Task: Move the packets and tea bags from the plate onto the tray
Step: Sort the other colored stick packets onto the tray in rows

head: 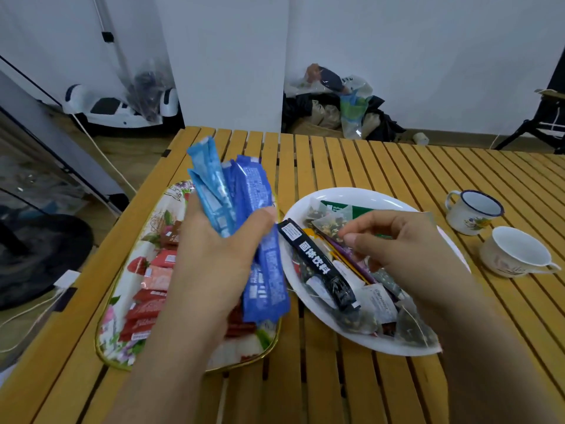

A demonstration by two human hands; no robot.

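Head view: left hand grips blue stick packets above floral tray.
Right hand: fingers curled over white plate, grip unclear.
Advice: lay the bundle flat beside the red packets.

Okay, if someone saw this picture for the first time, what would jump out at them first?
Probably the fan of blue stick packets gripped in the left hand, held over the floral tray of red packets. Next, the white plate heaped with tea bags, where the right hand hovers.
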